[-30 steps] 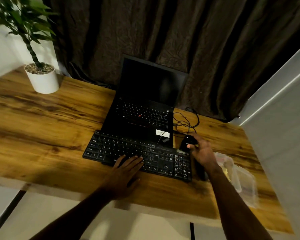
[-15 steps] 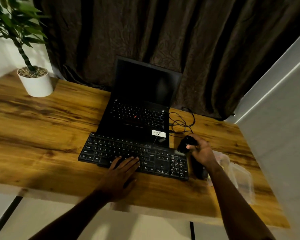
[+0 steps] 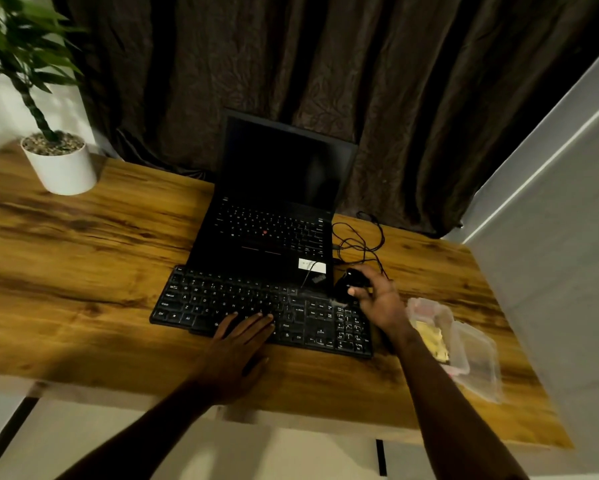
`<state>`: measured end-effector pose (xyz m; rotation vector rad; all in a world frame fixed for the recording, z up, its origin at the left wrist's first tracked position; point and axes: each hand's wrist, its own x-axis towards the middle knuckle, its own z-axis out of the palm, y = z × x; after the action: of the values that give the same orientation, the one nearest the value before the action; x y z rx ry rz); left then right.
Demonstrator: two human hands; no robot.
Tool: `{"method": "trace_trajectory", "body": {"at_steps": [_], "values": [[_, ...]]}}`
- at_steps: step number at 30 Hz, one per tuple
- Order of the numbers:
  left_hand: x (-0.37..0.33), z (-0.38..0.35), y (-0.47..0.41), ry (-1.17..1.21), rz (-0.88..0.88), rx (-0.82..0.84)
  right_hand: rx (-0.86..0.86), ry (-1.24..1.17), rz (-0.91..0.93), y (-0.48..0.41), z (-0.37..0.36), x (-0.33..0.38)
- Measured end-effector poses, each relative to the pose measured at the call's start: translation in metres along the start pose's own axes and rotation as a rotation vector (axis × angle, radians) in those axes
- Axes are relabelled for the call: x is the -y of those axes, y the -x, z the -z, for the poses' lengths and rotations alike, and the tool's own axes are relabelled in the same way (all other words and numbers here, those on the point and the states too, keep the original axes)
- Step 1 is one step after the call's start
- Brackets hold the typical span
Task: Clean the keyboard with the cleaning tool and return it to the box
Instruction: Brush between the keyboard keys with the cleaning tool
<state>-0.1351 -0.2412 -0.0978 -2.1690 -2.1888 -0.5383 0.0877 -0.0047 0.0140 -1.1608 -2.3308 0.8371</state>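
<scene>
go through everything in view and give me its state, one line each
black external keyboard: flat on the wooden desk, left hand pressing its front edge
black cleaning tool: gripped in the right hand, at the keyboard's far right corner
black laptop: lid open, screen dark
clear plastic box: open, on the desk, right of the keyboard
black cable: loosely coiled beside the laptop
white plant pot: upright

Dim room, dark brown curtain (image 3: 325, 64) behind a wooden desk (image 3: 66, 271), white wall (image 3: 550, 254) beside it
</scene>
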Motion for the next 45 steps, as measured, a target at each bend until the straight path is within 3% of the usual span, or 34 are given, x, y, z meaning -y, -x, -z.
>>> {"method": "trace_trajectory", "body": {"at_steps": [10,21,31,40,45], "values": [[0.001,-0.001,-0.002,-0.007,-0.009,-0.007,-0.035,0.086,-0.033,0.018,0.040,-0.020],[0.001,0.000,0.001,0.028,-0.022,-0.023,0.045,-0.005,0.013,-0.002,-0.019,0.025],[0.001,-0.001,-0.001,0.032,-0.002,0.007,0.021,0.072,-0.058,0.009,0.010,-0.011],[0.001,-0.001,-0.001,0.042,0.005,0.017,0.113,0.032,-0.013,-0.005,-0.030,0.032],[0.003,-0.002,0.000,0.030,-0.001,-0.006,0.110,0.023,-0.005,-0.002,-0.015,0.025]]}}
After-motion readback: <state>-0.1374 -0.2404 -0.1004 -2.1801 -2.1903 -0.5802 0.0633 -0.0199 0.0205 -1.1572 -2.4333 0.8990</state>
